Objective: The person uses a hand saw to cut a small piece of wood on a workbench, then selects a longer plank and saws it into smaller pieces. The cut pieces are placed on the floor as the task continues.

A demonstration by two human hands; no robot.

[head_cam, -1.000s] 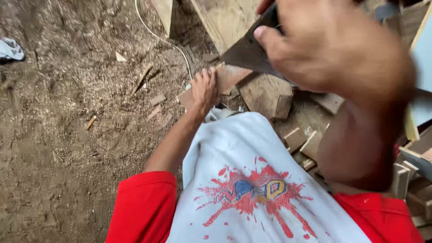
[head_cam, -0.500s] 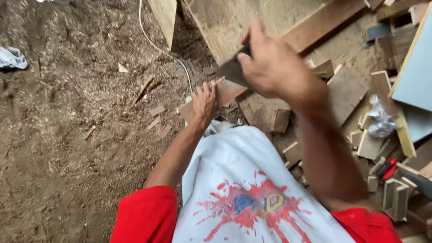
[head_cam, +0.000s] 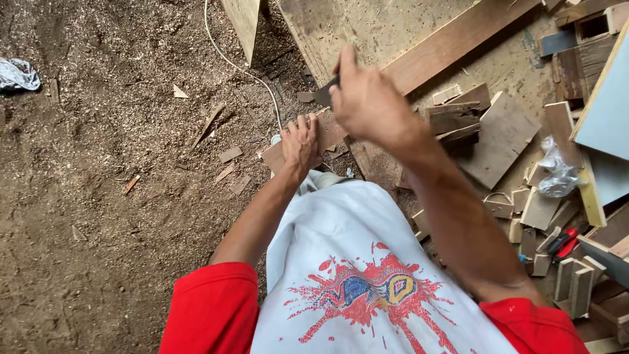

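The left hand (head_cam: 300, 141) is pressing flat on a small wood board (head_cam: 324, 134) lying on the sawdust ground, steadying it, while the right hand (head_cam: 367, 105) just above the board is gripping a dark blade (head_cam: 325, 94) angled toward it.

Your shirt (head_cam: 367, 262) is white with red sleeves and a red splatter print (blue and yellow centre); lower right, red-handled pliers (head_cam: 563, 241).

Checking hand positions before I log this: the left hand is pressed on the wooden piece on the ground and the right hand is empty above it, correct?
Not quite. The head view shows the right hand gripping a dark flat tool, not empty. The left hand does rest on the wooden piece on the ground.
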